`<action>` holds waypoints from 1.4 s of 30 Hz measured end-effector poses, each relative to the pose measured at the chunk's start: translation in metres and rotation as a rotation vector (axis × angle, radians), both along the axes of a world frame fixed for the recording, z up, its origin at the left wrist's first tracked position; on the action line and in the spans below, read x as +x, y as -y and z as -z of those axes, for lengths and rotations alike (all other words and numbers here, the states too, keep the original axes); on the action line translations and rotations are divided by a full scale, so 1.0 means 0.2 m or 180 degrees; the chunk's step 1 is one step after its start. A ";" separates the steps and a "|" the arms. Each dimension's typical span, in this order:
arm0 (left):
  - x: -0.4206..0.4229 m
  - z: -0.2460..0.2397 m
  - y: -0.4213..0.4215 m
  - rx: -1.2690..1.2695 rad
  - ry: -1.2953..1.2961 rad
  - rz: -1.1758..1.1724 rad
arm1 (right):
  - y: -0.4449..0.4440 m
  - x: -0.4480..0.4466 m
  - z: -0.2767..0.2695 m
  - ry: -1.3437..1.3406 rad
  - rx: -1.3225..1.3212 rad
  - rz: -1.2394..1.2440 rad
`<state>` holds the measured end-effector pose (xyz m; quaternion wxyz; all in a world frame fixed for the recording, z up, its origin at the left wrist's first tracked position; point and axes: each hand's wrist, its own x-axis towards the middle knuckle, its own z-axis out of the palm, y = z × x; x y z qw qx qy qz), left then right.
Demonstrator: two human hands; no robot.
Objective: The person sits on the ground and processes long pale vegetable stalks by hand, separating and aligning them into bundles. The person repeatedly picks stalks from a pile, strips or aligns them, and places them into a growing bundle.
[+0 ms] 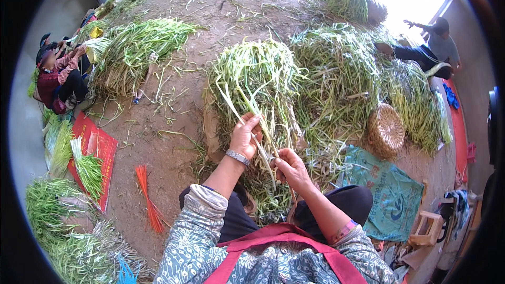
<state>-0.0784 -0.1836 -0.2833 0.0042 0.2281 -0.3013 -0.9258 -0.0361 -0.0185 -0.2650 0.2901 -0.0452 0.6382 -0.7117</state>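
My left hand, with a metal-band watch at the wrist, grips a few long pale-green plant stalks between thumb and fingers. Their leafy tops point away from me. Lower down, my right hand pinches the thin lower part of the stalks, its fingertips close together. A pale strip hangs between the two hands; whether it is a peeled leaf or a stalk I cannot tell. Just beyond and below my hands lies a heap of leafy green stalks, reaching back between my knees.
On the right are a larger heap, a round woven basket, a teal sack and a wooden stool. Orange ties and a red sack bearing cleaned stalks lie left. People sit at both sides.
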 end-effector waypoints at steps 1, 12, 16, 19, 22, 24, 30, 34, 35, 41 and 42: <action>0.00 -0.01 -0.01 -0.0005 -0.0004 -0.0031 | 0.00 0.00 0.01 -0.0050 0.0021 0.0047; 0.02 -0.04 -0.03 -0.0283 -0.0085 -0.0128 | 0.21 -0.24 0.01 -0.0348 -0.0105 0.0779; 0.02 -0.05 -0.01 0.0056 0.0063 -0.0052 | 0.21 -0.21 0.05 -0.0344 -0.0482 0.0951; 0.00 -0.07 -0.01 0.0202 0.0222 -0.0101 | 0.20 -0.19 0.02 -0.0452 -0.0986 0.1162; 0.00 -0.07 0.02 0.0188 0.0259 -0.0121 | 0.16 -0.17 0.03 -0.0844 -0.1119 0.0995; -0.02 -0.05 0.06 0.0333 0.0246 -0.0243 | 0.12 -0.14 0.00 -0.1058 -0.1131 0.0914; -0.05 -0.04 0.22 0.0219 -0.0032 -0.0683 | -0.27 -0.17 -0.03 -0.1493 -0.0552 0.0368; -0.03 -0.06 0.27 0.0235 -0.0171 -0.0821 | -0.57 -0.30 -0.05 -0.2586 0.2391 -0.0413; -0.05 -0.07 0.25 0.0273 -0.0214 -0.0820 | -0.71 -0.36 0.05 -0.2534 0.3093 -0.0750; -0.05 -0.12 0.18 0.0311 -0.0357 -0.0723 | -1.14 -0.57 0.47 -0.1025 0.5537 -0.3766; -0.03 -0.13 0.19 0.0189 -0.0293 -0.0745 | -1.10 -0.58 0.47 -0.1652 0.5015 -0.3299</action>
